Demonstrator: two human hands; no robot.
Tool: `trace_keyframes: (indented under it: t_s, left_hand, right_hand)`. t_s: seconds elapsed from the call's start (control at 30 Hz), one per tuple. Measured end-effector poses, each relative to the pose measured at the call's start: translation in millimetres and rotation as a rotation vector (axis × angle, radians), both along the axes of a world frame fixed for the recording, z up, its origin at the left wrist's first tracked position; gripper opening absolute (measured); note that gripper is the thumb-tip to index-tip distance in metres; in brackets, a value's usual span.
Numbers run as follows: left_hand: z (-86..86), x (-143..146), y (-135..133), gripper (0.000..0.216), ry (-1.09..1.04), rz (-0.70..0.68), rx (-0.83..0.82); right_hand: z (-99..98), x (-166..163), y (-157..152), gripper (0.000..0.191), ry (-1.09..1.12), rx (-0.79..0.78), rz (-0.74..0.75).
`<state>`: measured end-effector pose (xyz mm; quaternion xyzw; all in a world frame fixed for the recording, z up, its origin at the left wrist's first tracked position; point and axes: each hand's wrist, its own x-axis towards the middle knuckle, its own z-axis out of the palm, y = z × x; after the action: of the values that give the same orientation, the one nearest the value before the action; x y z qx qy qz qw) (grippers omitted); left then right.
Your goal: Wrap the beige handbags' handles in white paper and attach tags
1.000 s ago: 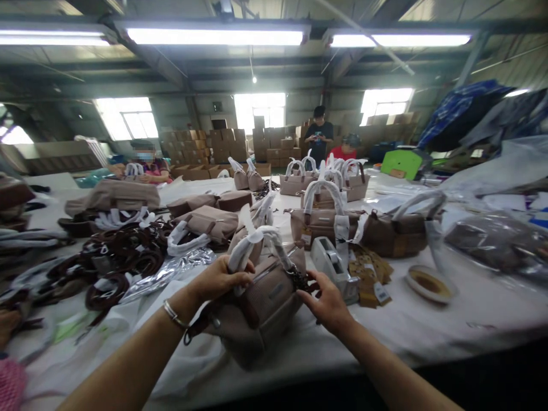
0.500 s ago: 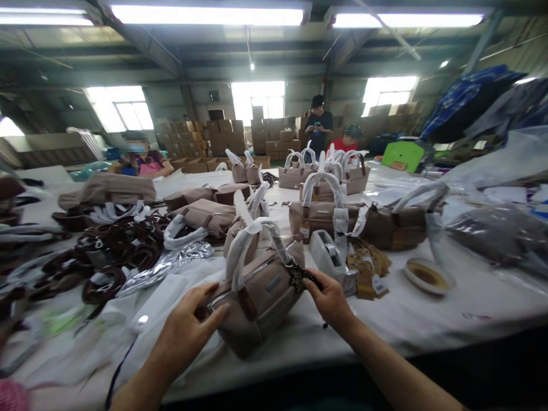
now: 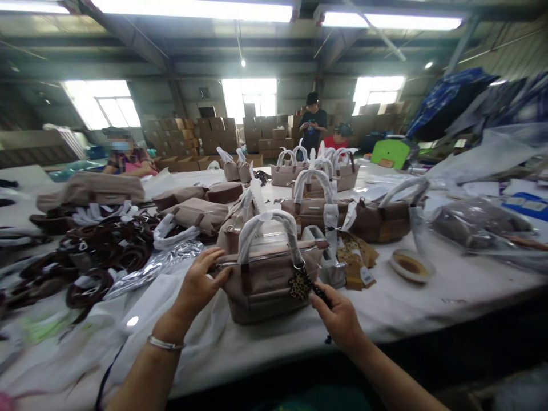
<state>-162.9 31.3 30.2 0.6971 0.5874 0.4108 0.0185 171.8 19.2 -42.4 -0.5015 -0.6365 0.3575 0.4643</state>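
Observation:
A taupe handbag (image 3: 268, 291) stands upright in front of me at the table's near side, its long face turned toward me. White wrapping covers its two raised handles (image 3: 244, 237). My left hand (image 3: 197, 288) pinches the bag's left top corner, by the end of the zipper. From a handle's base on the right hangs a leopard-print charm (image 3: 299, 284). My right hand (image 3: 338, 317) is closed on the black braided cord (image 3: 322, 295) beside that charm. What lies under the right fingers is hidden.
Brown straps (image 3: 103, 245) and a silver foil bag (image 3: 156, 268) lie at left. Behind the handbag are a tape dispenser (image 3: 331, 265), brown tags (image 3: 355, 260) and more wrapped bags (image 3: 319, 211). A tape roll (image 3: 411, 267) sits to the right. Several co-workers are across the table.
The handbag has turned from a slant to face me squarely and stands more upright. My left hand has risen with its corner. My right hand has kept hold of the cord.

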Motion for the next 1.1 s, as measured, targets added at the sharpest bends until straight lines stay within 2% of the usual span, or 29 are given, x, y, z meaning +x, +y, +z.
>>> trace_keyframes:
  t_s: [0.07,0.13,0.2,0.33,0.43,0.63,0.87,0.97,1.1]
  left_hand:
    - [2.8,14.3,-8.2,0.032,0.063,0.130,0.191]
    - [5.6,36.0,-21.7,0.029,0.048,0.160,0.265]
    - [6.8,63.0,-34.1,0.026,-0.037,0.073,0.159]
    - [0.5,115.3,-39.2,0.024,-0.283,-0.098,-0.227]
    - [-8.0,140.8,-30.8,0.026,-0.348,-0.130,-0.314]
    - [-14.0,161.7,-17.4,0.028,-0.341,-0.078,-0.315]
    - [1.5,173.8,-15.4,0.022,-0.205,-0.047,-0.424]
    - [5.0,177.4,-16.9,0.023,-0.350,-0.076,-0.481]
    - [-2.6,182.9,-16.0,0.028,-0.659,-0.157,-0.559]
  right_hand:
    - [2.2,1.0,-1.8,0.037,0.025,-0.017,0.012]
    - [3.1,0.1,-3.2,0.037,0.054,-0.014,0.022]
    - [1.6,-2.5,-4.6,0.037,0.087,-0.017,0.025]
    - [-6.7,-9.1,-7.5,0.041,0.208,-0.113,0.066]
    - [-9.4,-10.0,-9.9,0.043,0.327,-0.189,0.122]
    - [3.9,-4.4,-11.8,0.038,0.428,-0.272,0.124]
    - [16.6,-7.0,-11.9,0.041,0.715,-0.472,0.176]
    - [17.3,-8.3,-13.7,0.041,0.714,-0.471,0.181]
    - [16.6,-7.9,-16.3,0.039,0.531,-0.345,0.161]
